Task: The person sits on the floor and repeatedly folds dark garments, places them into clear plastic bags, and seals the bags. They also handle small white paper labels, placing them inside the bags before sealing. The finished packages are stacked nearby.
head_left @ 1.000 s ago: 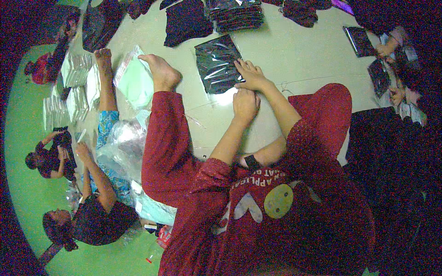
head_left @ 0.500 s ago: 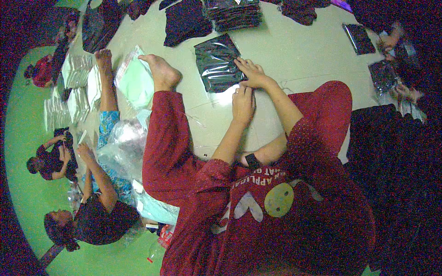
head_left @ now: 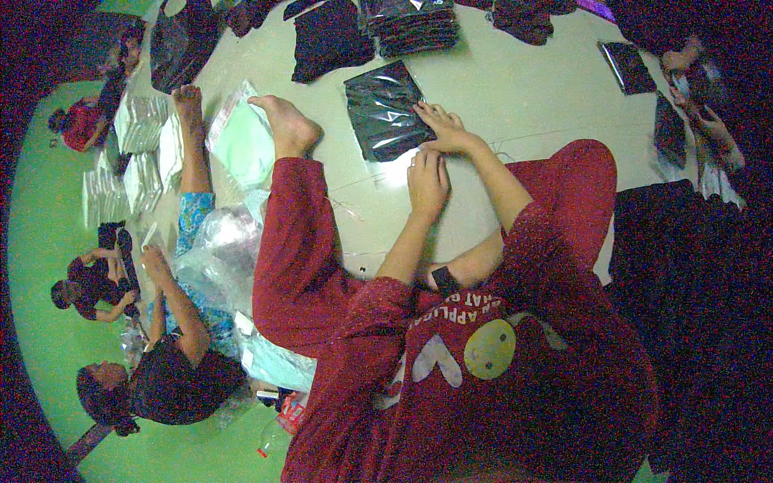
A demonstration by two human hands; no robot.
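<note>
A folded black garment in a clear plastic bag (head_left: 383,111) lies flat on the floor in front of me, its surface shiny with glare. My right hand (head_left: 448,130) rests on the bag's right edge, fingers stretched out over the plastic. Just below the bag's near right corner is my left hand (head_left: 429,183), its fingers bent and held together. The fingertips are close to my right thumb; whatever they may pinch is too small to make out. A bright, glossy patch shows at the bag's near edge.
Stacked bagged black garments (head_left: 412,30) and a loose black garment (head_left: 330,42) lie beyond. My bare foot (head_left: 290,127) is at left, near a pale green package (head_left: 245,145), clear plastic (head_left: 221,245) and a seated co-worker (head_left: 181,378). Dark cloth (head_left: 676,266) lies right; another person's hands (head_left: 713,133) work there.
My hands stay almost in place at the bag; the view shifts slightly. At right, the co-worker's dark package has been tilted and looks narrower. A person far left has moved their arms apart.
</note>
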